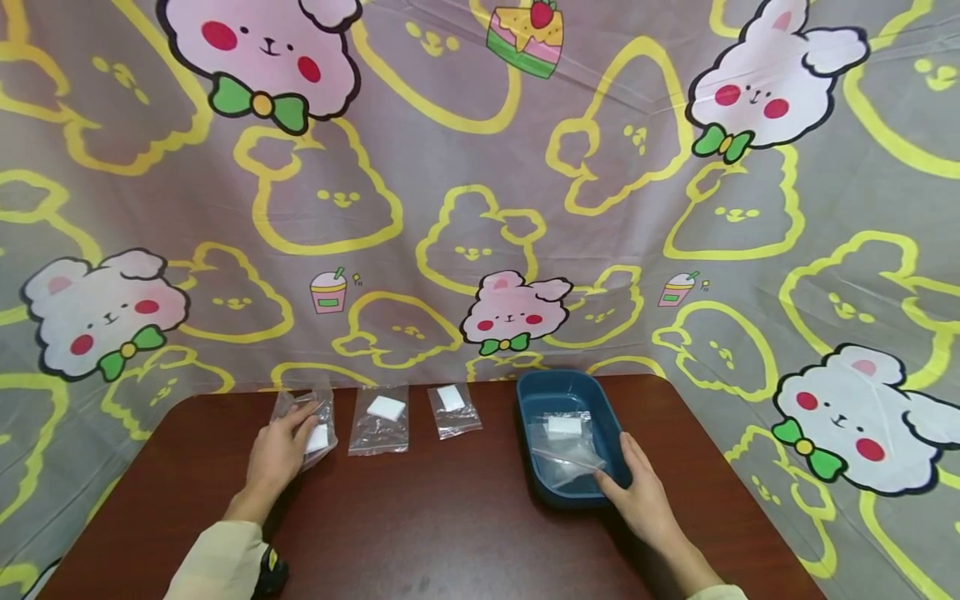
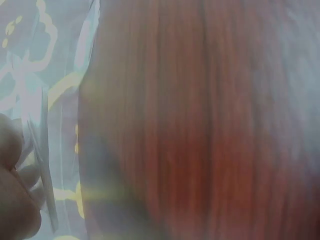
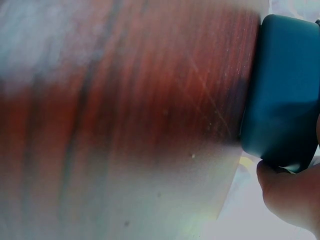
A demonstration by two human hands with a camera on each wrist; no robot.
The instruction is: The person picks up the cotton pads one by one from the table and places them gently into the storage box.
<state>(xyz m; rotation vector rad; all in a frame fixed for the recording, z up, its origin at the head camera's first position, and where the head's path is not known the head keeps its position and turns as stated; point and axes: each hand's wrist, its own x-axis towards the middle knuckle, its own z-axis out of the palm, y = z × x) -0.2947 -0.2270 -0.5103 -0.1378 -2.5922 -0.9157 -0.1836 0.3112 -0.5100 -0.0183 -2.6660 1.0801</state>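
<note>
At the left of the table, my left hand [image 1: 277,454] holds a clear plastic bag [image 1: 326,408] with a white block [image 1: 318,438] in it. The left wrist view has the fingers [image 2: 19,205] pinching the see-through film [image 2: 44,145]. My right hand [image 1: 647,500] grips the near right side of a blue plastic basin [image 1: 553,385], thumb at the rim. Seen from the right wrist, the thumb [image 3: 287,192] lies against the basin's lower corner [image 3: 285,90]. Inside the basin lies clear bagging [image 1: 564,463] with a white block [image 1: 564,427].
Two more clear bags, a middle one [image 1: 378,439] and a smaller one [image 1: 459,423], each with a white block, lie between the hands near the back edge. Beneath everything is a dark wooden table [image 1: 420,517]. A cartoon-printed curtain [image 1: 405,275] hangs behind and along both sides.
</note>
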